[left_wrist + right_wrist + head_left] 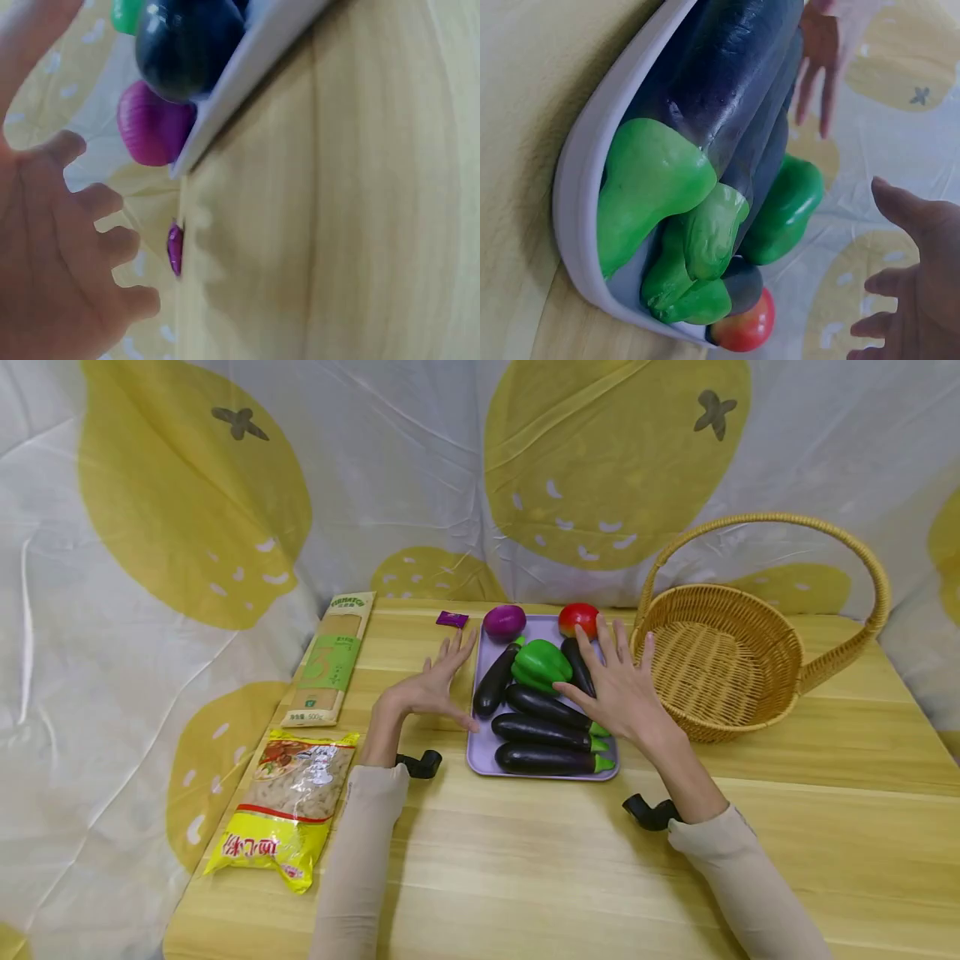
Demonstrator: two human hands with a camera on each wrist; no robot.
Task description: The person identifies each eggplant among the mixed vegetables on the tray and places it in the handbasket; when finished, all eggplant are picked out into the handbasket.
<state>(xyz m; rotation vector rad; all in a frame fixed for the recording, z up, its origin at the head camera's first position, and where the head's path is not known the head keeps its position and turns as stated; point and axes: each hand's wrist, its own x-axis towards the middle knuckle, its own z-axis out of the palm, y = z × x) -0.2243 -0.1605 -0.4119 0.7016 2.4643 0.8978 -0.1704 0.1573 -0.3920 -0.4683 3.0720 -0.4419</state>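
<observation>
A pale purple tray (480,762) lies on the table, bearing several dark eggplants (546,758), a green bell pepper (542,665), a purple onion (504,622) and a red tomato (576,618). My left hand (431,689) hovers by the tray's left edge, fingers spread, holding nothing. Over the tray's right side my right hand (618,685) is spread wide, partly hiding one eggplant. In the right wrist view the green eggplant stems (656,169) point toward the camera, apart from the right hand (922,277).
To the right stands a wicker basket (750,718) with a tall arched handle. A flat noodle packet (330,664) and a yellow-and-clear food bag (288,802) lie at left. Behind the left hand is a small purple packet (452,619). A lemon-print cloth (420,460) hangs behind the table.
</observation>
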